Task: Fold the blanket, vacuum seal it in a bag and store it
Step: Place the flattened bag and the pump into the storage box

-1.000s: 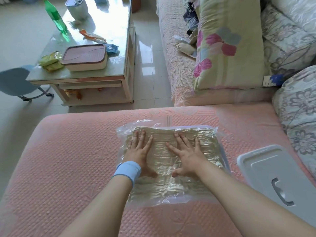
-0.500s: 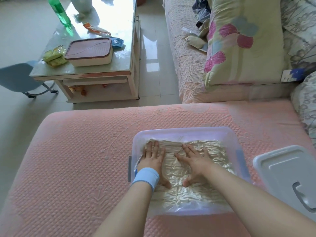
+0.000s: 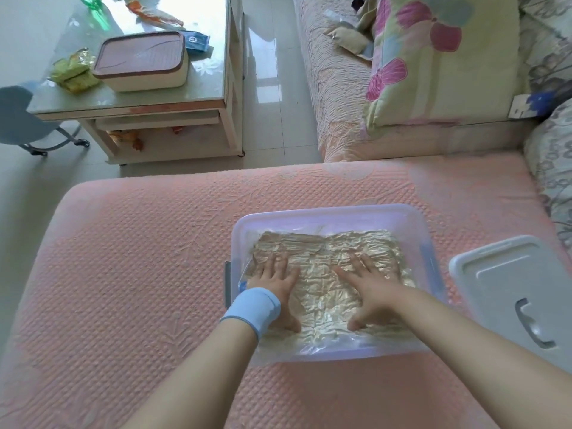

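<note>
Sealed blanket bag (image 3: pixel 322 258) lies in the clear storage box (image 3: pixel 328 213) on the pink sofa cushion (image 3: pixel 139 274), both my palms on it.

My worry: the bag's near edge seems to ride up over the box's front wall, so the lid (image 3: pixel 495 274) lying just beside it on the right may not seat. Uneven pressing could also strain the seal and let air in. My left hand (image 3: pixel 277 284) and right hand (image 3: pixel 374 292) lie flat side by side, fingers spread and pointing away, forearms reaching forward and down, gripping nothing.
</note>
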Tool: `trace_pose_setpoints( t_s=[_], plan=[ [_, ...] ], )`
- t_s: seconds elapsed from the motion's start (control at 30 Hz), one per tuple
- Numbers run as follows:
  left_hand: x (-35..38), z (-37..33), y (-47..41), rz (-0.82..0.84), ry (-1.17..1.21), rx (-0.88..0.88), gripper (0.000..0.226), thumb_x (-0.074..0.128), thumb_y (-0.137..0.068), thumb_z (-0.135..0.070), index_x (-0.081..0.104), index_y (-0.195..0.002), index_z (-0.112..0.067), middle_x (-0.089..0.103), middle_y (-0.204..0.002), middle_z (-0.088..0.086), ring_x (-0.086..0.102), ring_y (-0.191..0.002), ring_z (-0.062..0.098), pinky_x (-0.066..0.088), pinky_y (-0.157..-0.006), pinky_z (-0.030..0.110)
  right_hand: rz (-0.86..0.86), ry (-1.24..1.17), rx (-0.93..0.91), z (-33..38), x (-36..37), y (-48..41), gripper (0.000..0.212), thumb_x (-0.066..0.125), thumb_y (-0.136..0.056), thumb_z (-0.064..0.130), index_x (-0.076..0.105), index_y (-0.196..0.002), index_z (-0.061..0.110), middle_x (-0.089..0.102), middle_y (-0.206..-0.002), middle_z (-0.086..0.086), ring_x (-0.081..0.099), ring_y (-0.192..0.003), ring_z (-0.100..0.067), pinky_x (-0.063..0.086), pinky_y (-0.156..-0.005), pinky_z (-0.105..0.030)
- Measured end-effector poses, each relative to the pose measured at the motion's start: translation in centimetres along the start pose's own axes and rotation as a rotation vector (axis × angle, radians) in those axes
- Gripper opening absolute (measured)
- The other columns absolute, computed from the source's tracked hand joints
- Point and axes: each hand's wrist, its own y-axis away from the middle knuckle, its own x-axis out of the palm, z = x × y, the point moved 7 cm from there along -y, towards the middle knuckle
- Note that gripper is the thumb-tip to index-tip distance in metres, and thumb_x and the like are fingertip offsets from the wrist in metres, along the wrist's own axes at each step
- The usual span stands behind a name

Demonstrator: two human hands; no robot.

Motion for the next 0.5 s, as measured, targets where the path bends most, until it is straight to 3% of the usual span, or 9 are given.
trace_pose_setpoints(
  t_s=[0.13, 0.5],
  plan=[
    [0.7, -0.5, -0.5, -0.133, -0.068, -0.02, 0.127, 0.068, -0.075, -0.064, -0.026, -0.149, -0.021, -0.037, -0.153, 0.01, -0.032, -0.141, 0.032, -0.012, -0.118, 0.046, -0.021, -0.014, 0.006, 0.2, 1.4, -1.0, 0.129, 0.077, -0.071, 0.063, -0.025, -0.149, 0.051, -0.042, -0.156, -0.002, -0.038, -0.144, -0.026, -0.019, -0.105, -0.076],
    [3.8, 0.8, -6.4, -0.203, -0.014, -0.098, 0.143, 0.075, -0.065, -0.065, -0.039, -0.141, -0.023, -0.058, -0.133, 0.005, -0.052, -0.124, 0.029, -0.017, -0.116, 0.049, -0.043, 0.025, 0.076, 0.5, 3.6, -5.7, 0.125, 0.071, -0.08, 0.061, -0.033, -0.147, 0.045, -0.056, -0.142, -0.006, -0.052, -0.13, -0.03, -0.022, -0.099, -0.078]
  ],
)
